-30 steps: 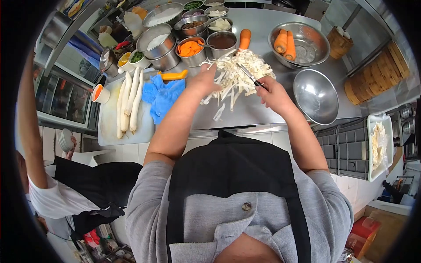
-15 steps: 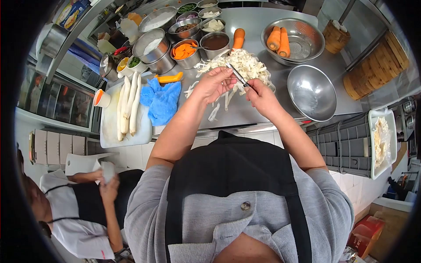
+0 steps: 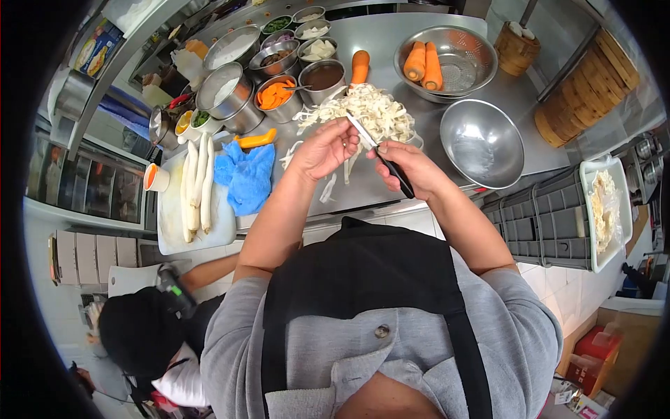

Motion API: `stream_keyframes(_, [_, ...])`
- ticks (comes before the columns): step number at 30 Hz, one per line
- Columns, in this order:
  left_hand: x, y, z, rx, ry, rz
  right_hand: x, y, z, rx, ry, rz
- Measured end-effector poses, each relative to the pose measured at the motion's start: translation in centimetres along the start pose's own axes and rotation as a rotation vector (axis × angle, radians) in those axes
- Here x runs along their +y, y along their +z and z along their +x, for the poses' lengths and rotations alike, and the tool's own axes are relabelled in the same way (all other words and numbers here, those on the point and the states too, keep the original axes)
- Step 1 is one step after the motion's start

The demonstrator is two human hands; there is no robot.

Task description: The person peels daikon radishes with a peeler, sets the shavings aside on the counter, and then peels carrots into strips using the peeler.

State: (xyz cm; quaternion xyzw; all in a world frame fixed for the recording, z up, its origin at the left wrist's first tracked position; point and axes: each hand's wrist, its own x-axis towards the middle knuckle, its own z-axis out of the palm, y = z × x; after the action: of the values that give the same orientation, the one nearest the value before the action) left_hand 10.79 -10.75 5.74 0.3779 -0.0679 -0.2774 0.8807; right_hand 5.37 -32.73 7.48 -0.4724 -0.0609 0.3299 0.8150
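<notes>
My right hand [image 3: 412, 167] is closed round the black handle of a small knife [image 3: 364, 133], its narrow silver blade slanting up and left. My left hand [image 3: 326, 148] is beside the blade, its fingers curled in and thumb near the tip; anything between them is too small to make out. Under and beyond both hands lies a heap of pale peelings [image 3: 380, 115], with loose strips near the counter's front edge. A whole carrot [image 3: 360, 66] rests just behind the heap.
Left stand a white cutting board [image 3: 167, 234] with long peeled white roots [image 3: 197, 185], a blue cloth [image 3: 246, 178] and a yellow-handled item [image 3: 256, 138]. Right are a colander [image 3: 481, 52] holding carrots [image 3: 423, 66] and a steel bowl [image 3: 481, 143]. A co-worker [image 3: 143, 332] is at lower left.
The knife has turned and dropped in my right hand, so more of its handle shows towards me. My left hand has shifted slightly lower. The co-worker has bent forward and stretched out an arm.
</notes>
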Motion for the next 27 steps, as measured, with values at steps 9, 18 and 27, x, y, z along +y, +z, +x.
stream_keyframes(9, [-2.1, 0.8, 1.0, 0.200, 0.369, 0.427, 1.1, -1.3, 0.3, -0.176, 0.134, 0.357])
stream_keyframes(18, [-3.6, 2.0, 1.6, 0.387, 0.637, 0.670, 0.7, -0.7, 0.5, -0.173, 0.117, 0.320])
stream_keyframes(27, [-5.4, 2.3, 1.7, 0.483, 0.598, 0.694, 0.8, -0.6, 1.1, 0.018, -0.002, 0.185])
